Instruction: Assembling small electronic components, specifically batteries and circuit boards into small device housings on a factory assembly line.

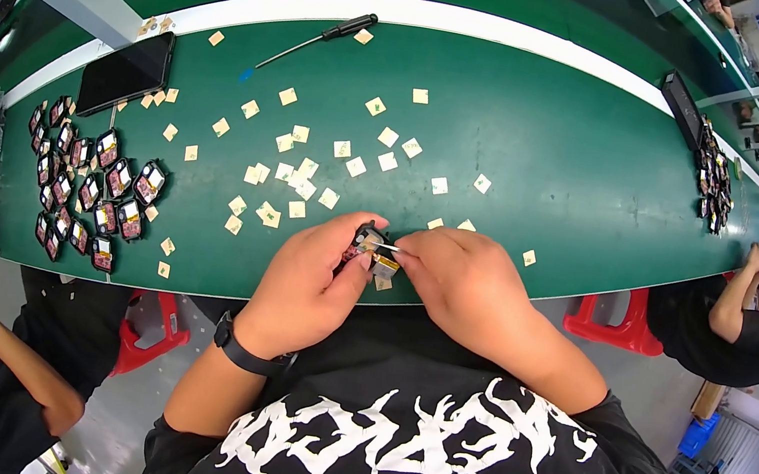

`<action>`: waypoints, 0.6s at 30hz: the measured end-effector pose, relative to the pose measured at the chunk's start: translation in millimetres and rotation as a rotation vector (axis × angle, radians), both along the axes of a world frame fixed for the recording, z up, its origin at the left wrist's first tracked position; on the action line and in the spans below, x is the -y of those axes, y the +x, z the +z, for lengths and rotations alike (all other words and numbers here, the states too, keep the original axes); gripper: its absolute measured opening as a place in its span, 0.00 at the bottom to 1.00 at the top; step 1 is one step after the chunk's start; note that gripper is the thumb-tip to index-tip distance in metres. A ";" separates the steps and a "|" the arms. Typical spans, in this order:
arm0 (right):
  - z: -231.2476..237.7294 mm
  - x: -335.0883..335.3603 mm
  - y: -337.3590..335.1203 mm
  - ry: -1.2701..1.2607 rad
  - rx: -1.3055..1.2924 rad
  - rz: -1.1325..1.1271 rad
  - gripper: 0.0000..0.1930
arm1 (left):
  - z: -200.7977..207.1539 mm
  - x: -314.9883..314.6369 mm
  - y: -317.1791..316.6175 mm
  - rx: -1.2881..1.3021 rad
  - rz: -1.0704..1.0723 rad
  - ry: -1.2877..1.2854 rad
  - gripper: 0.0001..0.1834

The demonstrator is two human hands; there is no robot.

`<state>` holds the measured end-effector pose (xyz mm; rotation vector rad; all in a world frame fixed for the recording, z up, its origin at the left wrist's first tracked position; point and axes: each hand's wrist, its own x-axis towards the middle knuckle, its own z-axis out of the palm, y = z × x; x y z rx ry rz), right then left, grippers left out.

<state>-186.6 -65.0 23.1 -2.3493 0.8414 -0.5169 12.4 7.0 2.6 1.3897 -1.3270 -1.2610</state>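
My left hand point(319, 272), with a dark band on its wrist, is closed around a small black device housing point(365, 236) near the table's front edge. Inside the housing some pinkish and gold parts show. My right hand point(457, 276) pinches a thin, pale stick-like tool point(387, 247), its tip resting at the housing. The fingers hide part of both things. Small cream paper squares point(305, 189) lie scattered beyond my hands, a few right beside them.
Several similar black housings point(114, 178) stand grouped at the left, near a black tablet-like slab point(127, 73). A screwdriver point(318, 40) lies at the far side. More dark parts point(713, 181) are piled far right. People sit left and right on red stools point(616, 319).
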 end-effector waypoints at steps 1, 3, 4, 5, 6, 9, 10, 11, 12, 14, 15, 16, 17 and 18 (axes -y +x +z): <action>-1.9 0.3 -0.1 0.044 0.045 -0.013 0.05 | 1.6 -0.1 0.8 -0.002 0.001 -0.001 0.18; 0.3 1.6 -0.6 0.089 0.086 -0.019 0.06 | 6.8 -0.3 2.4 -0.168 -0.004 0.143 0.18; 6.7 2.6 -0.8 0.293 0.094 -0.048 0.06 | 7.5 0.2 4.8 -0.171 0.000 0.144 0.18; 9.9 1.5 -1.5 0.500 0.102 -0.080 0.06 | 8.1 -0.2 8.8 -0.244 -0.024 0.210 0.19; 7.4 -0.9 -2.8 0.505 0.099 -0.079 0.06 | 8.5 -0.2 12.8 -0.317 -0.048 0.277 0.20; -6.4 -7.0 -9.2 0.912 0.414 -0.175 0.12 | 7.4 0.6 17.4 -0.460 -0.041 0.308 0.24; -3.7 -7.3 -9.5 0.916 0.410 -0.177 0.12 | 6.5 0.5 17.5 -0.555 -0.021 0.281 0.25; 4.7 -5.0 -7.3 0.704 0.316 -0.143 0.13 | 5.3 0.8 15.8 -0.575 0.012 0.277 0.26; 8.8 -2.5 -5.9 0.491 0.221 -0.109 0.14 | 3.8 0.5 16.7 -0.577 0.013 0.280 0.26; -2.7 2.6 -1.5 0.230 0.231 -0.014 0.15 | 1.7 -0.3 19.0 -0.525 -0.033 0.274 0.25; -6.7 5.3 0.0 -0.035 0.239 0.081 0.16 | 2.9 0.0 18.3 -0.525 -0.033 0.276 0.25; -4.7 8.3 -0.3 -0.033 0.239 0.080 0.16 | 5.3 0.6 16.9 -0.493 -0.028 0.266 0.24; -0.5 11.0 -0.4 -0.069 0.192 0.125 0.17 | 6.3 0.1 15.9 -0.463 -0.022 0.257 0.24; 1.6 11.9 -0.5 -0.104 0.145 0.169 0.17 | 5.7 -1.0 14.6 -0.464 -0.020 0.258 0.24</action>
